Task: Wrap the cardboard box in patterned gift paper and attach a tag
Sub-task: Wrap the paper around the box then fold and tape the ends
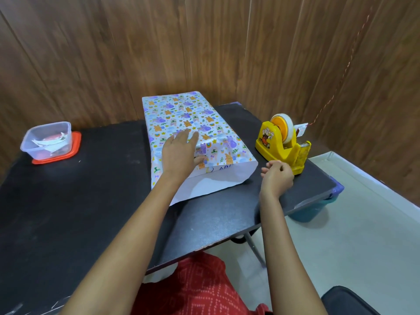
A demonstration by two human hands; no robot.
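Two bare hands work over a black table (91, 201), seen from above a lap in red patterned cloth (204, 287), with the corner of a dark chair (347, 301) at lower right. Both forearms reach forward across the near table edge. The right hand (278, 178) hovers just off the near foot of a yellow tape dispenser (284, 142), its fingers curled inward with the thumb close to them; whether it pinches a strip of tape cannot be told. Beside it, a loose flap of gift paper (181, 112) lies white side up on the table, pointing toward the person. The left hand (179, 153) lies flat, fingers straight and slightly spread, pressing the printed paper down on top of the cardboard box (218, 168). Only a pale strip of the box with blue lettering shows under the paper's near edge. The parcel lies lengthwise at mid-table, its far end covered and reaching the table's back edge. A teal bin (318, 208) stands on the pale floor under the table's right corner. At far left, a clear plastic container (46, 139) holding paper scraps sits on an orange lid (75, 144). Behind the dispenser, a small white tag (301, 130) hangs on a red-and-white string (336, 87) that runs up the wood-panelled wall (113, 53).
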